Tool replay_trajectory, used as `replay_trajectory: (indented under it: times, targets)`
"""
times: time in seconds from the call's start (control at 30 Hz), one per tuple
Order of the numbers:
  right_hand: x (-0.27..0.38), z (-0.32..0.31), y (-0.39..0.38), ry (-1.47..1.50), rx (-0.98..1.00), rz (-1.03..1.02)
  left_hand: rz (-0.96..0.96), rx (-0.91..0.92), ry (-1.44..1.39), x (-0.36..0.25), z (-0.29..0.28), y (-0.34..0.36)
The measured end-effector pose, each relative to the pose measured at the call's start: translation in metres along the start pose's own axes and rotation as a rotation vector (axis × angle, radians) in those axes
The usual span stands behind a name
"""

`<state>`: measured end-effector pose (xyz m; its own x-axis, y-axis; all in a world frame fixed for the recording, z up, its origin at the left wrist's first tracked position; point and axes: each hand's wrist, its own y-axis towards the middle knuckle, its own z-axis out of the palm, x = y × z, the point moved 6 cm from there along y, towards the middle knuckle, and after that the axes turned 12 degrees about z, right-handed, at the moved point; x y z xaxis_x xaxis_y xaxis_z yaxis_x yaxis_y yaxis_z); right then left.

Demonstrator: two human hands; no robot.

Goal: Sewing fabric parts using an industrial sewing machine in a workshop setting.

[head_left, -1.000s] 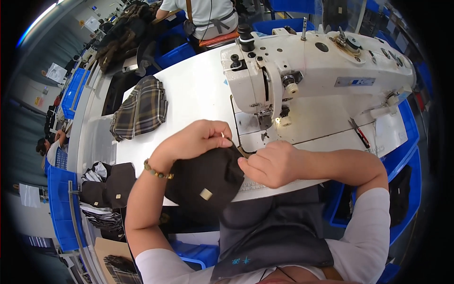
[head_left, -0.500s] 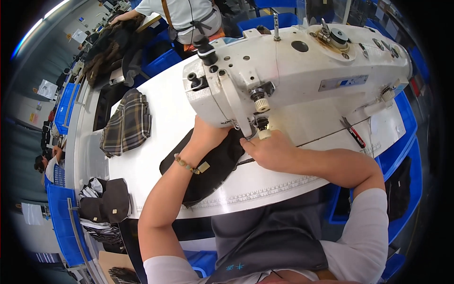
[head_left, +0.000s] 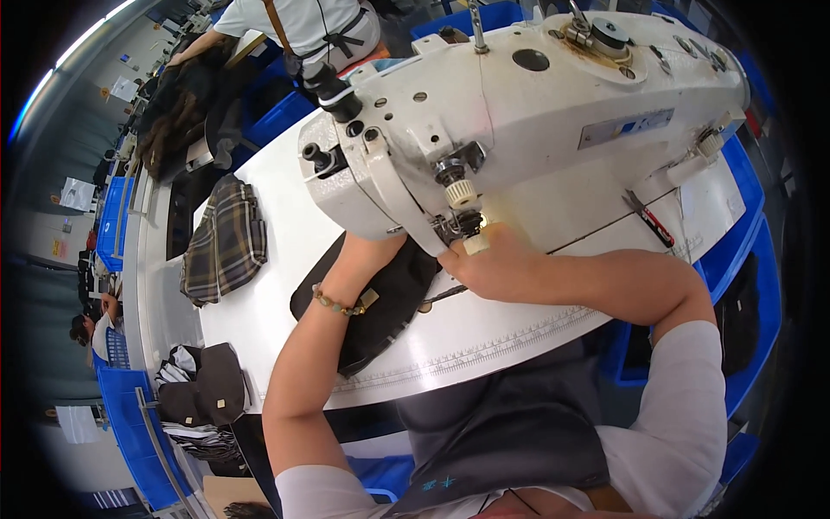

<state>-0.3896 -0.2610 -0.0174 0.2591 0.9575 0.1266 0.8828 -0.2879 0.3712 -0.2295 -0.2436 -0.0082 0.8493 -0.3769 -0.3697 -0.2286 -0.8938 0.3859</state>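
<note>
A dark, rounded piece of fabric (head_left: 376, 316) with a small pale sticker lies flat on the white sewing table, its far edge under the head of a white sewing machine (head_left: 527, 130). My left hand (head_left: 373, 249) rests on the fabric's far side; its fingers are hidden behind the machine head. A beaded bracelet (head_left: 337, 301) circles that wrist. Close to the lit needle area, my right hand (head_left: 494, 265) is closed, with thumb and fingers pinched at the fabric's right edge. The machine's foot and needle partly cover those fingertips.
Folded plaid fabric (head_left: 226, 242) lies on the table's left. Stacked dark pieces (head_left: 203, 385) stand at the near left. Red-and-black thread snips (head_left: 650, 221) lie right of my right hand. Blue bins (head_left: 130, 432) flank the table. Another person (head_left: 303, 30) works beyond it.
My viewpoint has tilted slightly, so the machine sits further left and higher in view. Both hands stay by the needle area, and the fabric has barely shifted.
</note>
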Motion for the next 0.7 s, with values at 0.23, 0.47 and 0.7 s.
replay_trajectory:
  times: [0.23, 0.47, 0.7]
  targets:
    - [-0.014, 0.003, 0.000, 0.304, -0.045, 0.162, -0.056, 0.126, 0.517, -0.062, -0.049, -0.001]
    - [-0.003, -0.016, 0.003, 0.162, -0.081, 0.029, -0.062, 0.385, 0.260, -0.096, -0.018, -0.026]
    - [-0.009, -0.006, 0.000, 0.157, -0.074, 0.103, 0.004, 0.353, 0.310, -0.093, -0.015, -0.028]
